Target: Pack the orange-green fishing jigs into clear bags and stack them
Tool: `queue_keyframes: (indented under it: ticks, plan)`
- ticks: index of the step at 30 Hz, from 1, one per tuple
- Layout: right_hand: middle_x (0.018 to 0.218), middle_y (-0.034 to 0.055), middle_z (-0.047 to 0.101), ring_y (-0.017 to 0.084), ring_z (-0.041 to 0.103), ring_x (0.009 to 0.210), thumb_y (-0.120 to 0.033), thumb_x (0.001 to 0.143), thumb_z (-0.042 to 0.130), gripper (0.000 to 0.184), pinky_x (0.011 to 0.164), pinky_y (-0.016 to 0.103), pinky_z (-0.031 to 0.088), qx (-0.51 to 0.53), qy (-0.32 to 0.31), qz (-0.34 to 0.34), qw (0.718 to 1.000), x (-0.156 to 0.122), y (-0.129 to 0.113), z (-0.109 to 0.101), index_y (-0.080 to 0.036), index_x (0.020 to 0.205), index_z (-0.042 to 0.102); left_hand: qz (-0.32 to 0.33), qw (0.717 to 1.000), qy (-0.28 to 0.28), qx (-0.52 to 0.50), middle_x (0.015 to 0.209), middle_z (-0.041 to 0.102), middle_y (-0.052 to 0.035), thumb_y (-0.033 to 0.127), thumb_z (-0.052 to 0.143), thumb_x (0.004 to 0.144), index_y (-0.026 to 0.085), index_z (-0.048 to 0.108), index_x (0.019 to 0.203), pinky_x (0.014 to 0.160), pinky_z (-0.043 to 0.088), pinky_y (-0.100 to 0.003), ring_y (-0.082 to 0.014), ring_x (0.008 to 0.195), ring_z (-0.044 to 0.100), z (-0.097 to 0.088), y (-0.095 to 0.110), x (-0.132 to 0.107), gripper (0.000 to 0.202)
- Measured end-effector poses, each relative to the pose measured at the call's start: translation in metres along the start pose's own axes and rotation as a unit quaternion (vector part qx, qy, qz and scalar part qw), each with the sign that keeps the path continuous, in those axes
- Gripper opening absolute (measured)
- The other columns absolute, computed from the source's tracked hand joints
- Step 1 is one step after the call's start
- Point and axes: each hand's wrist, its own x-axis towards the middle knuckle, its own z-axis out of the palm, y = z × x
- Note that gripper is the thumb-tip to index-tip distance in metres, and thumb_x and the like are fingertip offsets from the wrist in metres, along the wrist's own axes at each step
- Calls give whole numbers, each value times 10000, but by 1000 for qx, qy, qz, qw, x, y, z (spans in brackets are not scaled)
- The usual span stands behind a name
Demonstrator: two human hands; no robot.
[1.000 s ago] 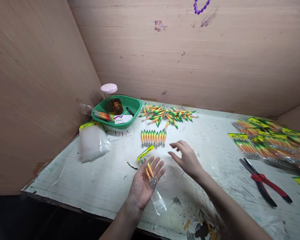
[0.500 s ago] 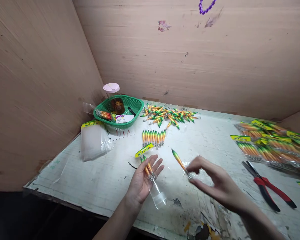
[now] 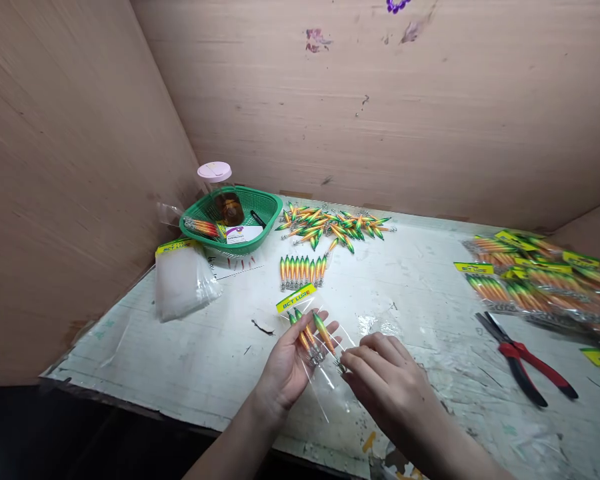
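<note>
My left hand (image 3: pixel 283 370) supports a clear plastic bag (image 3: pixel 325 393) with a yellow "BCT LURE" header (image 3: pixel 296 298), its thumb over the bag's left side. Two green-and-orange squid lures (image 3: pixel 305 333) lie in the bag across the palm. With fingertips pinched, my right hand (image 3: pixel 393 377) holds a third squid lure (image 3: pixel 323 330) by its hooked end. This lure lies over the left fingers, beside the other two, hooks toward me; whether it is fully inside the plastic is unclear. Just beyond is a neat row of squid lures (image 3: pixel 303 270).
Behind the row lies a loose pile of lures (image 3: pixel 343 227). A green basket (image 3: pixel 275 213) holds a pink-lidded jar (image 3: pixel 225 193), left of the pile. Flat bags (image 3: pixel 180 283) are stacked at left. Red-handled pliers (image 3: pixel 523 360) and packed lures (image 3: pixel 530 287) occupy the right.
My right hand has moved left with the lure, bringing it from the open tabletop to the bag over my left hand. The bag's lower part now looks spread wider.
</note>
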Motion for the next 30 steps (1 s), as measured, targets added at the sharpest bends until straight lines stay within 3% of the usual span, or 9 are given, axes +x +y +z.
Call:
queue_keyframes:
  ticks: [3,14,21,30]
  plan:
    - [778,65,652,201,524,787,-53,908,479,202,702,324,398,-28,20,0,999,-2,-3,3,-170,801,603,-1,1000,-8,5,1016,744,-120,174,548,929,84,687,946,940,558,-452,-284,984,711,0,0,1,167]
    - [698,42,564,179,441,724,-89,886,524,199,686,318,382,-49,34,14,998,2,-5,8,-175,716,581,7,1000,-11,6,1034,746,-122,193,509,954,85,687,964,937,552,-496,-308,994,710,-4,1,0,209]
    - [754,32,566,179,454,760,-158,895,554,152,785,356,355,5,26,46,999,-6,-6,1,-187,747,574,-5,1000,-3,-6,1026,747,-124,197,532,942,69,682,985,957,545,-461,-288,983,713,-2,0,1,203]
    - [710,15,550,165,462,728,-124,915,507,214,797,353,312,-76,48,56,994,-5,-5,5,-192,723,574,-20,999,-27,0,1004,748,-137,199,490,957,62,680,958,954,542,-465,-284,966,714,0,-4,-4,235]
